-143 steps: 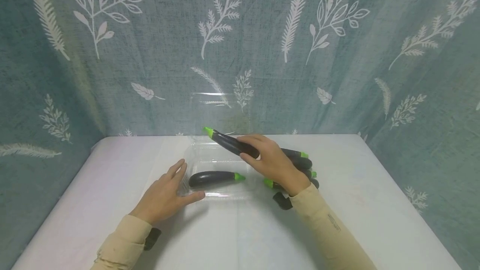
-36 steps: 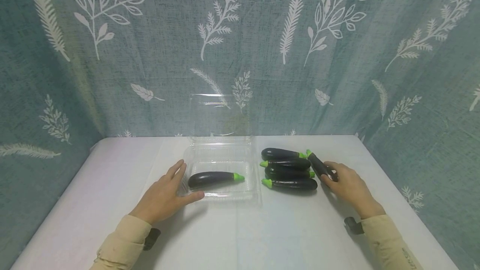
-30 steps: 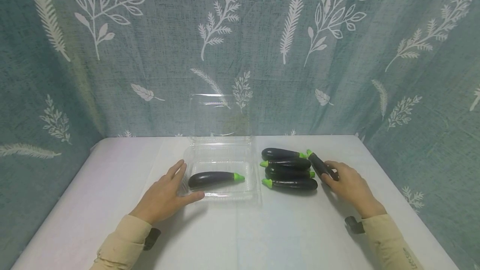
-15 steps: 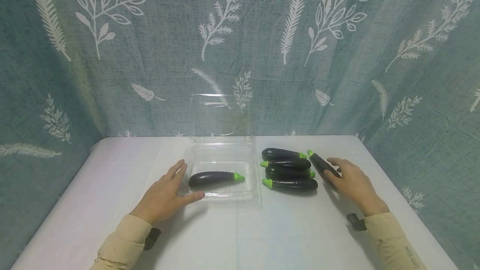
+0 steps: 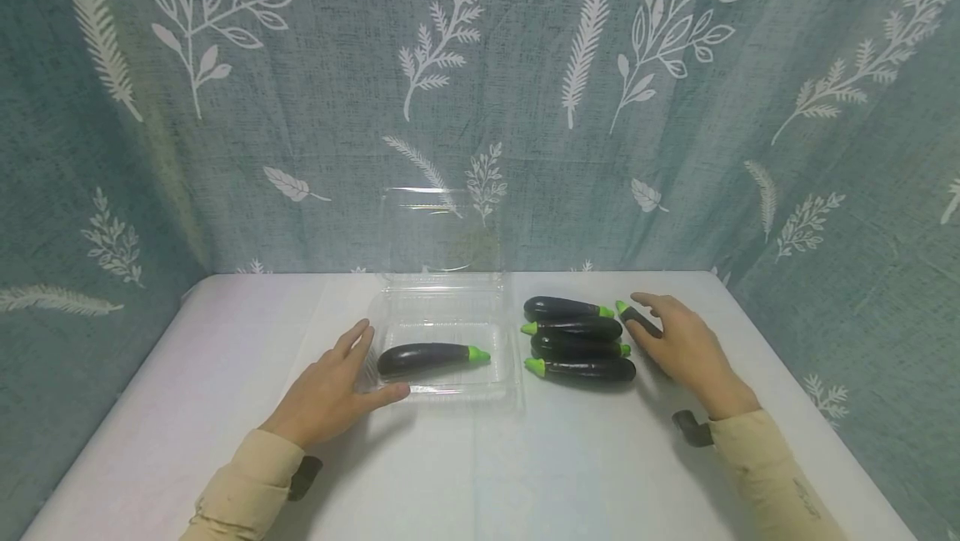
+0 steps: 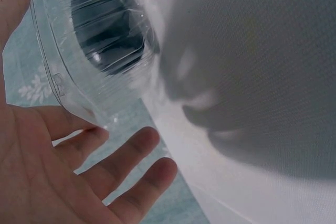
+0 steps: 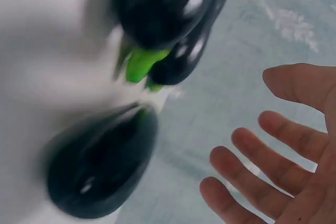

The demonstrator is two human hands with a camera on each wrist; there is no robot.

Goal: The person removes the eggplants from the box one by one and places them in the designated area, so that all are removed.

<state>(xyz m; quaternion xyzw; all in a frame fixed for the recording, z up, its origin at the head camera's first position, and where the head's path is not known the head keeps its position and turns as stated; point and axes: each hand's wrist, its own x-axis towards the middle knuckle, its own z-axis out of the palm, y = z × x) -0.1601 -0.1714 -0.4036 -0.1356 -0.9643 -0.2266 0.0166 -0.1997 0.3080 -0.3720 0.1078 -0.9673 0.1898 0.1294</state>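
A clear plastic clamshell container (image 5: 438,308) stands with its lid raised, and one dark purple eggplant (image 5: 423,359) with a green stem end lies in it. My left hand (image 5: 330,391) rests spread at the container's left side, thumb on the front rim and fingers along the wall. Right of the container, several eggplants (image 5: 577,348) lie side by side. Another eggplant (image 5: 637,320) lies slanted beside them, partly hidden under my right hand (image 5: 690,353). In the right wrist view this eggplant (image 7: 105,163) lies apart from the spread fingers (image 7: 247,169), which hold nothing.
A white cloth covers the table (image 5: 480,474). Behind and at both sides hangs a grey-green curtain (image 5: 337,107) with white leaf patterns, and the raised lid (image 5: 442,232) stands close before it.
My right hand has carried an eggplant from over the container to the far right of the row and let go of it. Since then it has risen and shifted slightly left. My left hand stays put.
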